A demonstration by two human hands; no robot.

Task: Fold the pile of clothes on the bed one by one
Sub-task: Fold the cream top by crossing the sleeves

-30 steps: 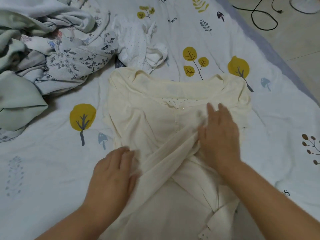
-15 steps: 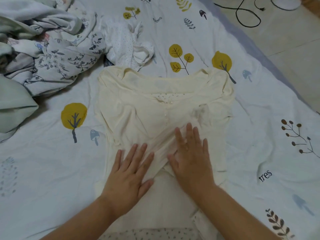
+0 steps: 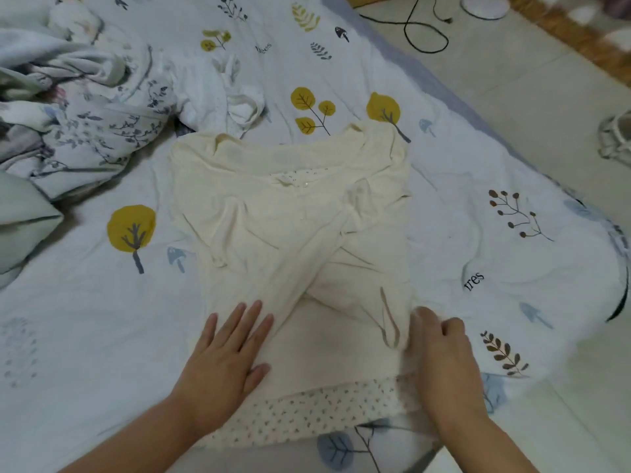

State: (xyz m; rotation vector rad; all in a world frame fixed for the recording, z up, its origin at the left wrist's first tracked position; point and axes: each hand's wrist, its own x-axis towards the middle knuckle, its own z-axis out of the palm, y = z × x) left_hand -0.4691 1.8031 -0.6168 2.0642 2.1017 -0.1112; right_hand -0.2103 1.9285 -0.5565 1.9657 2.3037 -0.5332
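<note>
A cream top (image 3: 290,213) lies flat on the bed sheet (image 3: 85,319), neckline away from me, with both sleeves crossed over its front. A dotted hem band (image 3: 307,411) shows at its near end. My left hand (image 3: 225,356) rests flat, fingers spread, on the lower left of the top. My right hand (image 3: 440,353) is at the top's lower right edge, fingers curled and thumb against the fabric, gripping that edge. The pile of unfolded clothes (image 3: 102,124) sits at the upper left, with a white dotted garment (image 3: 218,93) beside it.
A pale green cloth (image 3: 24,216) lies at the left edge. The bed's right edge (image 3: 485,124) runs diagonally, and beyond it is tiled floor (image 3: 546,97) with a black cable (image 3: 426,32) and a white object (image 3: 618,138).
Both hands slid down the top toward the hem. My right hand left the middle, moved to the right edge and curled its fingers there. The left hand stayed flat.
</note>
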